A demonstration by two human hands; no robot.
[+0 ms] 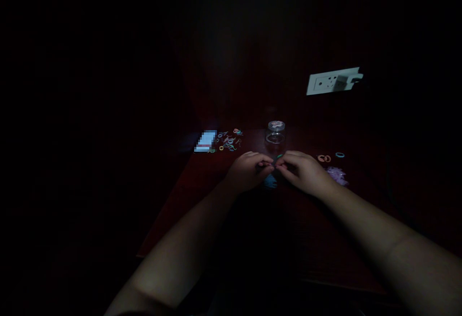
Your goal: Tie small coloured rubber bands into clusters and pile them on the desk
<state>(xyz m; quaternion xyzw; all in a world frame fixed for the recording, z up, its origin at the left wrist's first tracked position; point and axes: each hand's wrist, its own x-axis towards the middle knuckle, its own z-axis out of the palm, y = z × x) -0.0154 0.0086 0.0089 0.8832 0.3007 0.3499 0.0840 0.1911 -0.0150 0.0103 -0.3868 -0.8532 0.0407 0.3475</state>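
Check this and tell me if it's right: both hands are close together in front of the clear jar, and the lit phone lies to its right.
One part is wrong: the head view shows the lit phone to the left of the clear jar, not the right. The left hand and right hand are close together in front of it.
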